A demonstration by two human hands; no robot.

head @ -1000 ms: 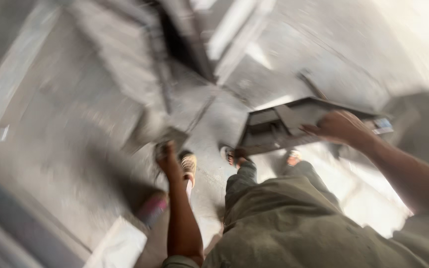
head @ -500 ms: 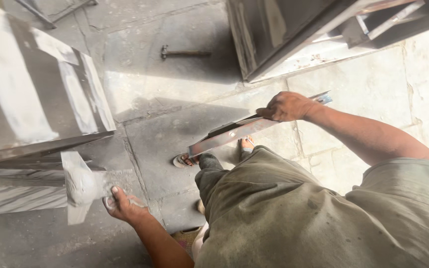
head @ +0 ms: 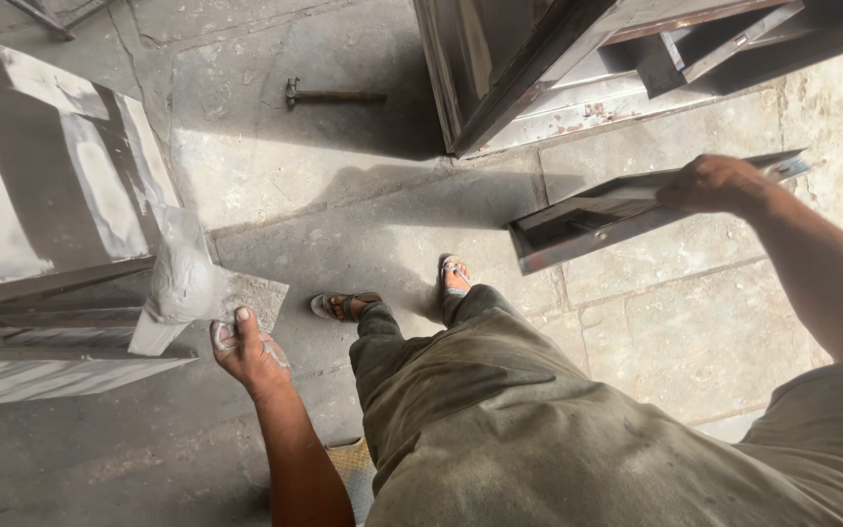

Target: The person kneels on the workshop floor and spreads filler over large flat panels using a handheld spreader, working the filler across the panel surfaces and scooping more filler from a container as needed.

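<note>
Near left, the left hand [head: 244, 349] pinches a grey sanding sheet [head: 246, 296] beside a grey-coated metal frame [head: 60, 195]. Farther right, the right hand [head: 712, 182] wraps shut around a long metal channel [head: 597, 220]. A hammer [head: 334, 95] lies far on the stone floor [head: 275, 166].

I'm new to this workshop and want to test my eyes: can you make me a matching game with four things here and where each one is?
Things:
1. hammer
2. long metal channel
3. grey sanding sheet
4. sandals

Places:
A. in the left hand, at the edge of the grey primed frame
B. lying alone on the stone floor, at the top
C. on the person's feet
D. held at one end by the right hand

Pairs: 1-B, 2-D, 3-A, 4-C
</note>
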